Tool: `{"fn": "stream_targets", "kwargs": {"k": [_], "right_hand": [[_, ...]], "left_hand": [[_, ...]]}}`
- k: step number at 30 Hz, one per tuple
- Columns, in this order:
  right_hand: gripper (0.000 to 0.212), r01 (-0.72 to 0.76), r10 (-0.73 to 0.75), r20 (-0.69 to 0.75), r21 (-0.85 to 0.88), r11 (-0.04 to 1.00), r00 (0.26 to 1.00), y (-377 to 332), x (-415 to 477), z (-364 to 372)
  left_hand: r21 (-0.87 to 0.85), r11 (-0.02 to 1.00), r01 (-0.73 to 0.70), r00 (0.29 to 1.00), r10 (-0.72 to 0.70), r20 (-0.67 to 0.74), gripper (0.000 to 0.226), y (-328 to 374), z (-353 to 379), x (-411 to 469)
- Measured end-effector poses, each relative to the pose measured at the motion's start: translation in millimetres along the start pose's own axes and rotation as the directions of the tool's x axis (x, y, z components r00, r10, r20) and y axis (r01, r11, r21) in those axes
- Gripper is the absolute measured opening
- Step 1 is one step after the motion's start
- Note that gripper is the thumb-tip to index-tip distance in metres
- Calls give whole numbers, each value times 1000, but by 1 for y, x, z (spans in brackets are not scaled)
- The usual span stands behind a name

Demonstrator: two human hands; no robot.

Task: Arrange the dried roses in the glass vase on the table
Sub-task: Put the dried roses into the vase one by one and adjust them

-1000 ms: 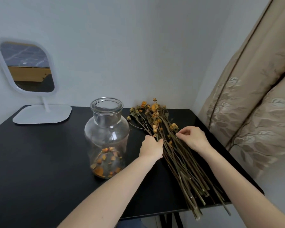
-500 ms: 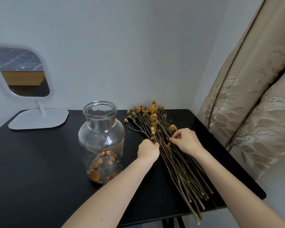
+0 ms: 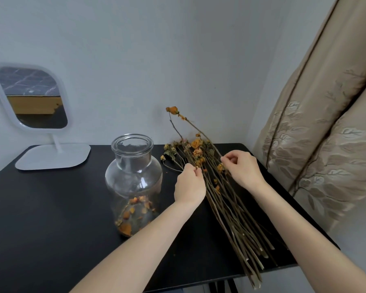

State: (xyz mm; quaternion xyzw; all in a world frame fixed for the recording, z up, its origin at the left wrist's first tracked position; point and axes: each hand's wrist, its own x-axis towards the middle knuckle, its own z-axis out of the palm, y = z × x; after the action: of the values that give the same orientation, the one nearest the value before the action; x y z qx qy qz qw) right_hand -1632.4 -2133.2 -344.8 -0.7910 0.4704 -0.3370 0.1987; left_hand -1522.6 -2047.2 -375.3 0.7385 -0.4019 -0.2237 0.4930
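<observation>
Fingers point(image 3: 228, 163) of the right hand point(image 3: 243, 171) were pinched on the stem of a single rose point(image 3: 173, 110), which slanted up off the pile with its orange head against the wall point(image 3: 135, 60) — the left hand point(image 3: 189, 187) had its fingers curled on the stems beside it. The other dried roses point(image 3: 230, 208) lay flat on the black table point(image 3: 51, 208), just right of the glass vase point(image 3: 133, 174) — upright, with loose petals point(image 3: 133, 208) at its bottom.
</observation>
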Motion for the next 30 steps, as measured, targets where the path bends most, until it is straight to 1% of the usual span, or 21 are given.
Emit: {"fn": "stream_targets", "kwargs": {"k": [3,8,11,14,18,20,23,26,30], "right_hand": [[15,19,-15,-33,100,995,999,-11,3,-6],[19,-6,26,-56,328,945,998,-33,7,-20],[18,-9,50,-76,463,887,996,-46,9,-30],[15,-17,68,-73,551,835,995,-60,10,-40],[13,-27,98,-69,668,743,993,-82,16,-53],[14,-19,98,-71,705,709,993,-95,19,-59],[17,20,48,-67,758,652,997,-121,23,-68],[19,72,-30,-67,816,574,997,-150,23,-72],[20,130,-117,-84,872,471,990,-193,22,-73]], "left_hand": [[-28,996,-84,996,83,-33,19,13,-8,-4],[-143,969,-203,979,196,-65,18,43,-23,-10],[-194,950,-244,969,232,-83,16,63,-35,-10],[-186,947,-263,964,251,-90,15,81,-54,-5],[-191,939,-287,956,266,-127,20,102,-87,0],[-204,924,-323,942,294,-159,23,114,-109,0],[-255,886,-387,912,328,-244,25,135,-147,0],[-315,850,-422,891,327,-314,25,150,-182,-2],[-310,834,-457,867,339,-364,23,160,-220,-4]]}}
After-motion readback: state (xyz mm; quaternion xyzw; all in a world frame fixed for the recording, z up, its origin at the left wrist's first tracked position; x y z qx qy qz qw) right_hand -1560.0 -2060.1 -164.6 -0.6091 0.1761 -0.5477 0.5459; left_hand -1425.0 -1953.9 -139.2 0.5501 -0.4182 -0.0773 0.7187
